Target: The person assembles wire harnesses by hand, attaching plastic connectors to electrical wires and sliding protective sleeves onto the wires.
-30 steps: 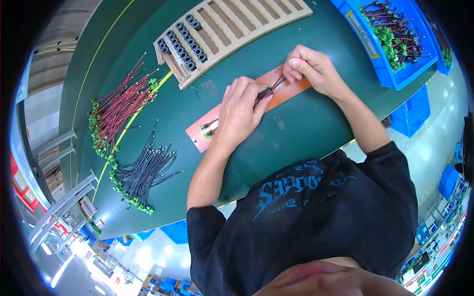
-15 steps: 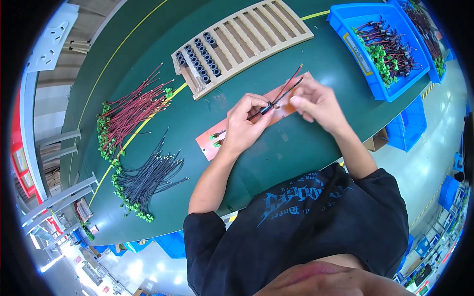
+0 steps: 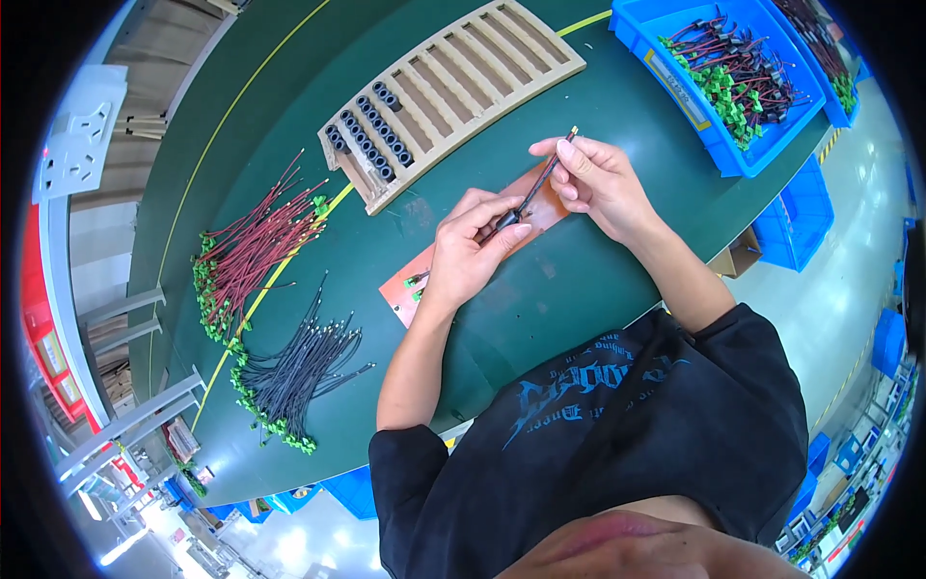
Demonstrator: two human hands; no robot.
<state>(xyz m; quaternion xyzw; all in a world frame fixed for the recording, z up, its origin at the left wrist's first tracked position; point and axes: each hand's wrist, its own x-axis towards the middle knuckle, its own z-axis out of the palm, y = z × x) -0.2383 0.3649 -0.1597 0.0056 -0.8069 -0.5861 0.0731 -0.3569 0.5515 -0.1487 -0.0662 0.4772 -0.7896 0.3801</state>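
Observation:
My left hand (image 3: 463,253) is closed around a black cylindrical core (image 3: 507,220), with thin wires running through it. Up and to the right, the fingers of my right hand (image 3: 610,189) pinch the red and black wires (image 3: 536,185) near their bare tips. Both hands are above a copper-coloured strip board (image 3: 548,214) lying on the green table. Small green connectors (image 3: 413,282) show at the board's left end, beside my left wrist. The rest of the wires is hidden under my left hand.
Beyond my hands stands a slotted beige tray (image 3: 453,87) with black cores in its left slots. Red wires (image 3: 265,246) and black wires (image 3: 301,362) with green connectors lie in piles at left. A blue bin (image 3: 719,145) of finished-looking wire assemblies sits at far right.
My right hand has moved from open beside the wires to pinching them near their tips. The two wires, spread apart before, are now close together. The whole view has shifted slightly.

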